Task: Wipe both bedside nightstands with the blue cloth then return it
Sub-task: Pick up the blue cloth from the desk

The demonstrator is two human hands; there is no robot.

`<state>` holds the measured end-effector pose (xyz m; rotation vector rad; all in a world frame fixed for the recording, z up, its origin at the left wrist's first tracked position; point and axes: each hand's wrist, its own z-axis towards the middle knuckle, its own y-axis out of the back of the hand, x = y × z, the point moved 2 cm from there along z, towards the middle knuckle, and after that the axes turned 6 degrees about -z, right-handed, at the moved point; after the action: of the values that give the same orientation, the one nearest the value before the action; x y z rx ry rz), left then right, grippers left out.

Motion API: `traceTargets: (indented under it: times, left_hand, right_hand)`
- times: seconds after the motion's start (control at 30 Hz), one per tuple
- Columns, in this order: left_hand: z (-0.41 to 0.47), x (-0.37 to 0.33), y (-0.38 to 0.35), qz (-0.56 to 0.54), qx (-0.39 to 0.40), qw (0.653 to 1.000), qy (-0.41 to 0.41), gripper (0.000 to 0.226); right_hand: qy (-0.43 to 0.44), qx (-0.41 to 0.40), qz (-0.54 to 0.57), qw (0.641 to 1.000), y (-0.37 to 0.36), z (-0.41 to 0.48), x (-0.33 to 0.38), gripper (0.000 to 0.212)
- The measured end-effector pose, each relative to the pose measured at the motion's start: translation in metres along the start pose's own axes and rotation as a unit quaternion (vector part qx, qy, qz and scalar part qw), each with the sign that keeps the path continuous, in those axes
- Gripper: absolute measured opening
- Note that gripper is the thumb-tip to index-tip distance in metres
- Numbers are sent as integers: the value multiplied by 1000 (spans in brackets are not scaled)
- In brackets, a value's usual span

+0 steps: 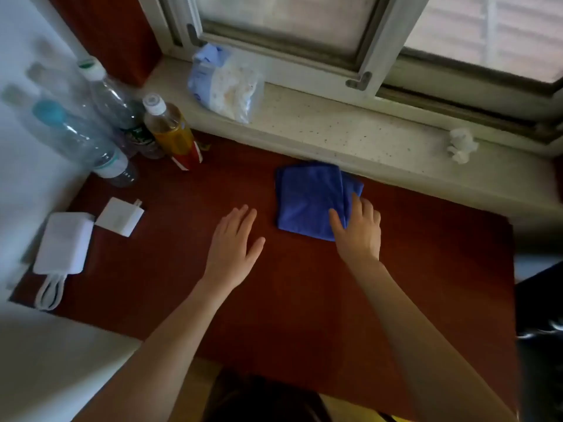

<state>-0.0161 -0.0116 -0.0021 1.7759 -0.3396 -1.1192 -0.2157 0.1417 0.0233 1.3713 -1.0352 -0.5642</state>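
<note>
the folded blue cloth (pixel 310 201) lies at the back of the reddish-brown wooden nightstand top (pixel 304 300), its near right corner under the spread right hand (pixel 359 228), while the flat, open left hand (pixel 234 242) rests just beside it, empty.

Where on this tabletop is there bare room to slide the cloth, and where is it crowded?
Free: the wood right of the blue cloth to the table edge, and the wide near strip. Crowded: the back left corner with bottles, and the left edge with chargers.
</note>
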Motion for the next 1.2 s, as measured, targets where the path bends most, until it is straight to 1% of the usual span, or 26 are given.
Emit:
traceTargets:
  times: [0.03, 0.1, 0.13, 0.2, 0.23, 0.27, 0.3, 0.37, 0.43, 0.5, 0.53, 0.63, 0.73, 0.87, 1.0, 1.1, 1.2]
  left_hand:
    - [8, 4, -4, 21, -2, 1000, -5, 63]
    - [21, 14, -12, 48, 0, 999, 12, 66]
    - [23, 17, -15, 53, 12, 998, 23, 67]
    - [27, 21, -22, 73, 17, 997, 26, 69]
    - [27, 23, -25, 86, 14, 996, 21, 69]
    - [27, 23, -25, 92, 12, 996, 19, 69]
    - [27, 23, -25, 96, 13, 995, 19, 70]
    - [27, 22, -25, 94, 20, 995, 22, 70]
    - [27, 20, -22, 87, 24, 996, 22, 69]
    - [28, 18, -16, 77, 38, 996, 24, 68]
    - [27, 16, -11, 65, 45, 997, 27, 67]
    - [28, 10, 4, -9, 67, 996, 51, 65]
    - [22, -3, 37, -67, 53, 995, 58, 58]
    - [0, -25, 81, -93, 8, 996, -4, 50]
    - [-41, -44, 108, -118, -12, 990, -74, 48]
    - [-80, -45, 111, -116, 5, 987, -108, 49]
    - [-122, -30, 99, -108, 57, 988, -97, 47]
  right_hand:
    - [-37, 5, -7, 999, -4, 9, 1, 76]
    - [-109, 19, -7, 994, -12, 21, 6, 89]
    - [-127, 32, -10, 991, -15, 25, 9, 93]
    - [-141, 53, -14, 989, -22, 29, 16, 94]
    - [-145, 59, 0, 988, -23, 31, 18, 92]
    - [-163, 66, 40, 984, -23, 34, 19, 87]
    - [-193, 69, 103, 973, -22, 36, 20, 82]
    - [-256, 91, 215, 938, -21, 40, 19, 70]
    - [-284, 125, 291, 905, -21, 41, 20, 52]
    - [-298, 140, 382, 864, -20, 37, 25, 44]
    - [-290, 137, 411, 853, -17, 33, 28, 41]
    - [-230, 109, 427, 868, -5, 19, 34, 30]
    - [-204, 82, 434, 874, 20, 2, 37, 23]
    - [-205, 44, 459, 863, 60, -32, 36, 31]
    - [-206, 21, 499, 842, 93, -91, 37, 30]
    - [-201, 17, 502, 841, 99, -146, 38, 29]
    - [-191, 33, 490, 850, 88, -200, 35, 22]
